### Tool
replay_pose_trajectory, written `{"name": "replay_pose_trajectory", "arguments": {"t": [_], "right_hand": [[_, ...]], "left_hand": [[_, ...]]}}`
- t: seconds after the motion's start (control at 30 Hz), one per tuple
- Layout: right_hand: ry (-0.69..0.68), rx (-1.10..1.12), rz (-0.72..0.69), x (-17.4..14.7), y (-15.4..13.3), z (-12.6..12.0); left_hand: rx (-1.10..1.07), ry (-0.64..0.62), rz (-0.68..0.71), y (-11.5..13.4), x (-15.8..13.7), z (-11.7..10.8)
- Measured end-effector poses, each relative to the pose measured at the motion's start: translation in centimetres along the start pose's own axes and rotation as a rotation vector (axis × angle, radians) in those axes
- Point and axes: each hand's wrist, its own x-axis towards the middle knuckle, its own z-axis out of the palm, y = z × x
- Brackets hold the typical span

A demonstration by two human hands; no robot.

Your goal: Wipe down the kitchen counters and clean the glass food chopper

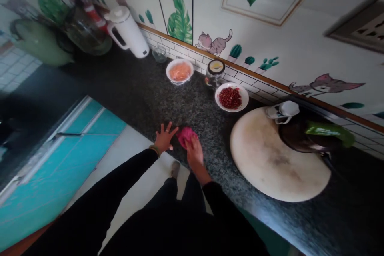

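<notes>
In the head view a bright pink cloth [185,136] lies bunched on the dark speckled countertop [207,156] near its front edge. My right hand [195,153] presses down on the cloth, its fingers closed over it. Just left of the cloth, my left hand [164,137] is spread with fingers apart and nothing in it. Whether its palm touches the counter I cannot tell.
Along the wall stand a white kettle [127,32], a small glass [159,54], a bowl of orange-pink pieces [180,71], a lidded jar [215,73] and a bowl of red beans [230,97]. A large round board [270,160] lies right, beside a dark pan [300,134].
</notes>
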Motion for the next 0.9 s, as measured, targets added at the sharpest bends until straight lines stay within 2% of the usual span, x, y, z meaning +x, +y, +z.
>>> {"name": "replay_pose_trajectory", "arguments": {"t": [0.07, 0.13, 0.2, 0.23, 0.27, 0.33, 0.4, 0.5, 0.57, 0.63, 0.67, 0.73, 0.83, 0.9], "right_hand": [[-0.004, -0.04, -0.006, -6.3, 1.0, -1.8], [0.01, -0.08, 0.045, -11.9, 2.9, -4.3], [0.02, -0.104, 0.084, -15.5, 4.1, -6.3], [0.026, -0.115, 0.098, -16.2, 4.2, -6.7], [0.034, -0.127, 0.111, -16.1, 3.9, -6.6], [0.066, -0.165, 0.148, -13.5, 2.2, -5.1], [0.103, -0.208, 0.189, -8.6, -0.4, -2.3], [0.114, -0.246, 0.207, 0.5, -3.9, 1.6], [0.116, -0.266, 0.198, 5.3, -5.1, 2.7], [0.118, -0.296, 0.19, 7.5, -5.4, 2.7], [0.129, -0.314, 0.193, 7.3, -5.4, 2.4], [0.183, -0.355, 0.23, 4.7, -5.4, 2.0], [0.31, -0.407, 0.321, -2.3, -5.7, 2.4], [0.355, -0.426, 0.363, -6.4, -6.0, 3.6]], "left_hand": [[-0.007, 0.012, 0.01, -0.1, 0.0, 0.0], [-0.021, 0.012, 0.022, -0.1, 0.1, 0.0], [-0.03, 0.007, 0.03, -0.2, 0.1, -0.1], [-0.03, 0.003, 0.032, -0.3, 0.1, -0.1], [-0.026, 0.001, 0.033, -0.3, 0.1, -0.1], [-0.012, 0.007, 0.039, -0.3, 0.1, -0.1], [0.001, 0.024, 0.054, -0.3, 0.2, 0.0], [0.008, 0.05, 0.1, -0.6, 0.2, 0.1], [0.008, 0.067, 0.143, -1.2, 0.3, 0.2], [-0.004, 0.085, 0.198, -2.6, 0.4, 0.1], [-0.017, 0.099, 0.238, -3.5, 0.5, 0.0], [-0.048, 0.129, 0.345, -5.8, 0.8, -0.4], [-0.093, 0.173, 0.489, -8.9, 1.8, -0.7], [-0.172, 0.202, 0.515, -9.6, 2.6, -0.7]]}}
